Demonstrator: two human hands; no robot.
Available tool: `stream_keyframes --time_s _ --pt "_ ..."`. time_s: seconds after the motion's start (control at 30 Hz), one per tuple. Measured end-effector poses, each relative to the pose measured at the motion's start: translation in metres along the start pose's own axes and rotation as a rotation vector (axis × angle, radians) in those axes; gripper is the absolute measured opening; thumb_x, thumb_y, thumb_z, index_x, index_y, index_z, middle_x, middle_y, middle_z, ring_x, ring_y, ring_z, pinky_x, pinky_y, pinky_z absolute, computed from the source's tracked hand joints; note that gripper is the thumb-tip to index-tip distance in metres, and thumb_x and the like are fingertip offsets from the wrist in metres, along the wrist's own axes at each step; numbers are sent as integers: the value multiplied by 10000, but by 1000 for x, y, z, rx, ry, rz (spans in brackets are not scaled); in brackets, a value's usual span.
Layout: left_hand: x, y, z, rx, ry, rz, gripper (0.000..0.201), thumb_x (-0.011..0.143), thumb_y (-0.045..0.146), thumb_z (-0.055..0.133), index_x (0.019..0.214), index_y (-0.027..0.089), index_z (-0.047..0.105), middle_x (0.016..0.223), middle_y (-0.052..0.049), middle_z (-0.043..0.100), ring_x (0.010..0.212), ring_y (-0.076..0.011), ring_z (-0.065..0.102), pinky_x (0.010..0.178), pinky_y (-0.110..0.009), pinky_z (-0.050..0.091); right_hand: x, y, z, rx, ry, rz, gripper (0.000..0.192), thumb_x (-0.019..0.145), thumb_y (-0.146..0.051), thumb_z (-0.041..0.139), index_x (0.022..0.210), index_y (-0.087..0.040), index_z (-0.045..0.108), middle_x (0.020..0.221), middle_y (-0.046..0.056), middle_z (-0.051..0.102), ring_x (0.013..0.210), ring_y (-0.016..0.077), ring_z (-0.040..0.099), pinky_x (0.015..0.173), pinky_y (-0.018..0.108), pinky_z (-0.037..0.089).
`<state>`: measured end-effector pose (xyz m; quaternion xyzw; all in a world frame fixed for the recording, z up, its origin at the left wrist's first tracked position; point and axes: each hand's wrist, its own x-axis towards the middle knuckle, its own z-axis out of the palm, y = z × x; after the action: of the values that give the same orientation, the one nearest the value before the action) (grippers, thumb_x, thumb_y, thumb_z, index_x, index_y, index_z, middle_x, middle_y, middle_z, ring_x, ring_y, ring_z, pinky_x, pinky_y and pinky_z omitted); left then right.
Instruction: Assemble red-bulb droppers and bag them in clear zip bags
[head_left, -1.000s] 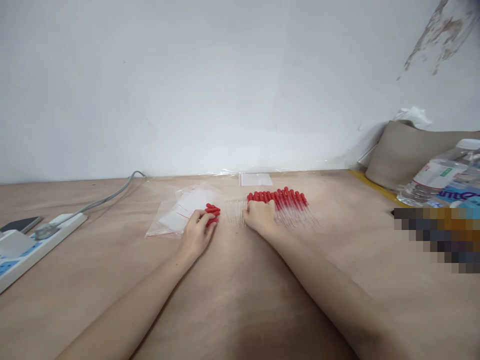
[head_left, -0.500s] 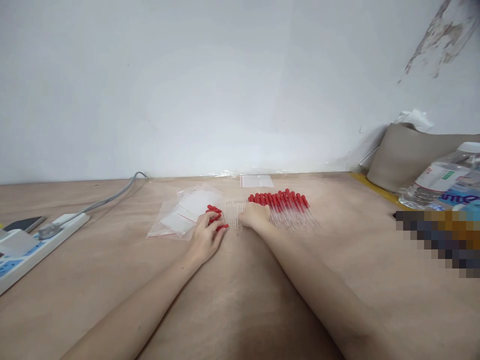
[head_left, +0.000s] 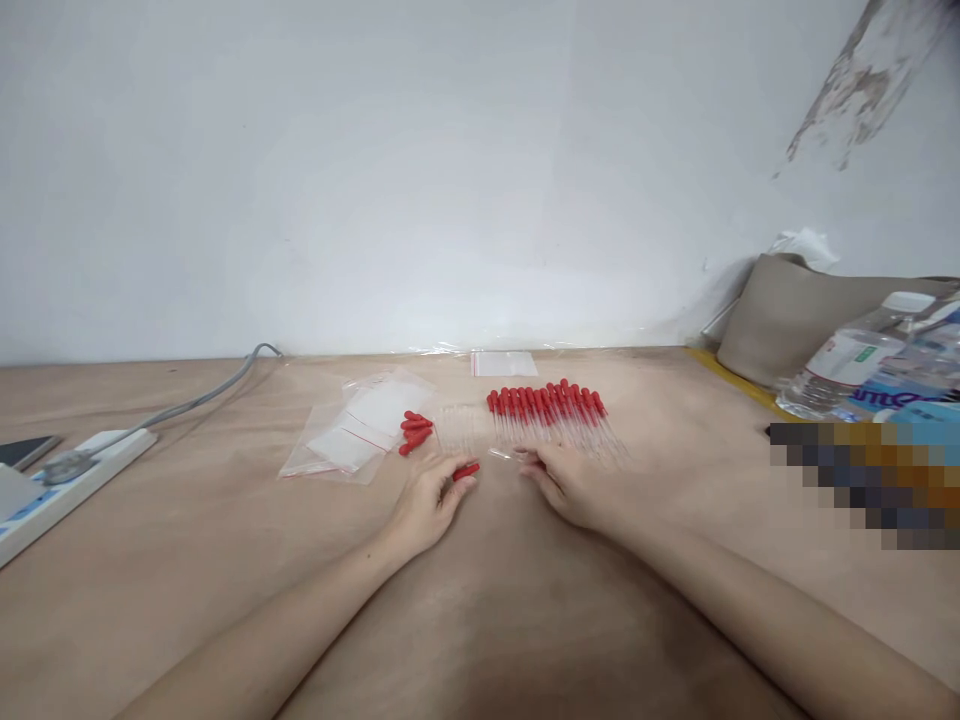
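"Order on the table (head_left: pixel 480 630), left to right?"
"Bag pile (head_left: pixel 351 432), loose caps (head_left: pixel 415 440), uncapped tubes (head_left: pixel 454 430), then the row of capped tubes (head_left: pixel 553 405)."
"Behind these?"
"A single bag (head_left: pixel 504 364) lies behind the row's left part, near the wall (head_left: pixel 420 200)."
"Hands?"
"Left hand (head_left: pixel 433 500): before the uncapped tubes, one cap (head_left: pixel 466 471) between its fingers. Right hand (head_left: pixel 566 487): before the row, one tube (head_left: pixel 505 454) at its fingertips."
"Outer positions?"
"Power strip (head_left: pixel 79 490) far left, bottle (head_left: pixel 844 362) far right."
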<state>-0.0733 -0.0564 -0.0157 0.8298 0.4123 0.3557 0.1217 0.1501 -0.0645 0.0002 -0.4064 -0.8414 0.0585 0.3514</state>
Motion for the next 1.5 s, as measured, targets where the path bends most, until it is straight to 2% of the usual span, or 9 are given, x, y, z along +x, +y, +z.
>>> stream_keyframes --time_s 0.1,0.3,0.57,0.67,0.83,1.0,1.17,1.37,1.5 --pt "2 5 2 -26 -50 -3 211 864 282 431 973 206 594 857 -35 631 815 -177 553 750 -313 417 -13 -3 0 -44 40 -24 186 842 -185 434 983 -190 555 810 28 654 694 137 553 706 291 368" --pt "2 7 3 -35 -63 0 195 861 276 441 943 193 597 829 -30 626 806 -173 537 743 -304 401 -17 -5 8 -45 10 -22 179 847 -222 427 924 -187 585 784 27 663 586 113 528 706 307 323" --pt "2 8 2 -82 -87 -4 215 867 309 431 831 179 597 748 -19 602 743 -156 515 713 -285 384 -14 -7 8 17 -80 -3 195 859 -230 425 947 -215 599 818 12 665 655 118 556 718 302 298" --pt "2 8 0 -114 -141 40 215 871 297 431 810 183 603 749 -13 611 747 -149 510 718 -275 372 -13 -6 5 24 -98 -30 202 857 -218 437 956 -228 613 851 11 666 699 120 568 720 297 295" --pt "1 10 -3 -48 -220 140 190 867 284 452 811 192 609 754 -9 627 757 -147 525 748 -291 335 -11 -2 0 -57 -153 -102 217 851 -200 449 961 -248 630 771 4 656 642 106 548 696 289 281" --pt "0 16 -6 33 -275 209 191 876 288 442 806 193 592 739 10 638 758 -134 541 799 -310 290 -14 4 4 -159 -113 -173 208 833 -177 461 901 -248 644 752 -5 637 627 96 518 675 289 235" --pt "0 16 -6 103 -265 222 211 869 303 448 774 191 600 698 8 632 731 -135 548 850 -338 263 -17 1 7 -261 -69 -199 232 814 -134 440 879 -238 637 746 3 620 623 94 494 656 296 204" --pt "-2 14 -3 130 -210 208 188 852 320 464 787 200 594 679 7 625 708 -142 549 876 -365 252 -12 -17 -2 -230 -163 -148 207 801 -134 419 831 -197 613 700 7 625 583 104 481 649 294 205" --pt "-3 15 -3 124 -185 213 167 841 307 468 781 202 584 680 5 621 705 -146 548 887 -372 257 -11 -20 4 -161 -189 -90 206 816 -143 387 790 -191 586 690 2 638 566 106 478 655 293 208"
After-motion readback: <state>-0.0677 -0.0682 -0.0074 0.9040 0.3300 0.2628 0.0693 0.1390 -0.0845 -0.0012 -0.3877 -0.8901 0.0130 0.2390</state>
